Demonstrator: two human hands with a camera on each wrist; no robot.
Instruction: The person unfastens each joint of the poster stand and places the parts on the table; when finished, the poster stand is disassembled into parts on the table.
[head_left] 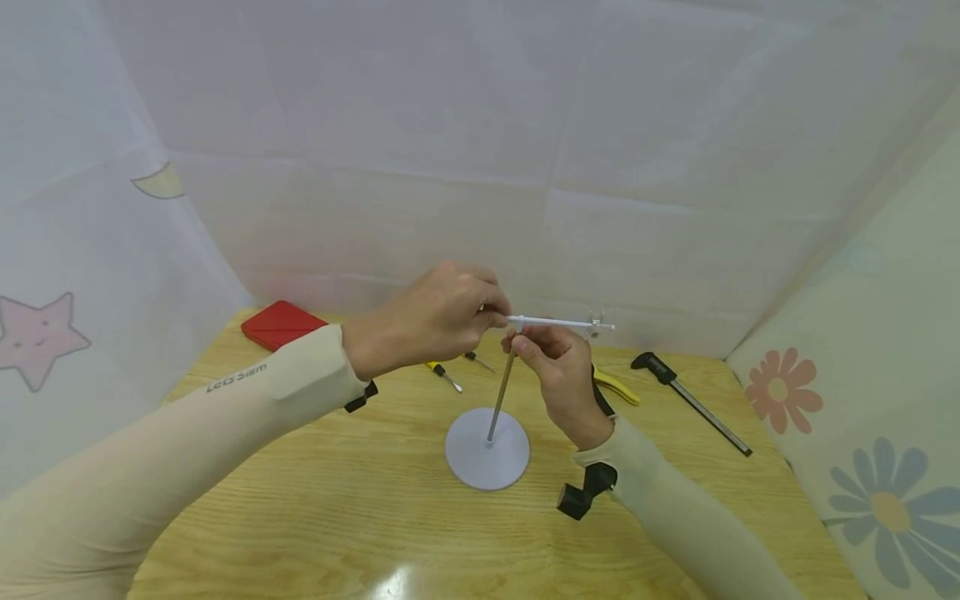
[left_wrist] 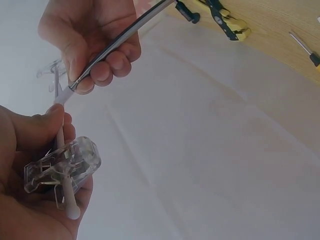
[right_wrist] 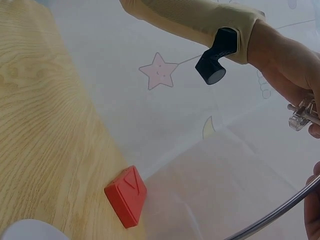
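On the wooden table (head_left: 315, 500), the red case (head_left: 279, 323) lies far left. The left hand (head_left: 435, 321) grasps a clear clip (left_wrist: 62, 170) on one end of the white crossbar (head_left: 558, 322). The right hand (head_left: 558, 367) pinches the metal rod (head_left: 498, 400) rising from the round base (head_left: 487, 450), where the bar meets it. Steadying the rod while the bar seats looks wise. Only the left wrist view shows the clip plainly; the right wrist view mostly shows the case.
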